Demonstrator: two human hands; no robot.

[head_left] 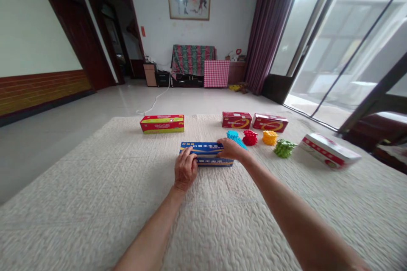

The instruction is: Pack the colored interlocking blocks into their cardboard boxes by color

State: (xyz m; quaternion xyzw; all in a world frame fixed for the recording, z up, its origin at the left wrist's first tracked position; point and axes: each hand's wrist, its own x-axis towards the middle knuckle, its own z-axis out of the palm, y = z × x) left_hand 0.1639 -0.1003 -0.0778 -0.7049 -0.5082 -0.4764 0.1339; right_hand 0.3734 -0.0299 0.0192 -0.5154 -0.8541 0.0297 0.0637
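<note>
A long blue cardboard box [206, 149] with pale lettering lies on the quilted cover in front of me. My left hand [185, 170] grips its left part, fingers curled over the top and front. At the right end, my right hand [231, 149] holds the lid edge from above, its fingertips partly hidden. A dark gap runs between the lid and the front panel. Just beyond my right hand sit light blue interlocking plastic pieces [232, 135], partly behind the wrist. Further right are small clusters of red pieces [250, 137], yellow pieces [270, 137] and green pieces [284, 148].
A red and yellow-green box [162, 124] stands at the far left of the cover [95, 178]. Two dark red boxes [236, 120] [270, 123] stand at the back right. A white and red box [330, 151] lies at the right. Beyond is a tiled floor [190, 101].
</note>
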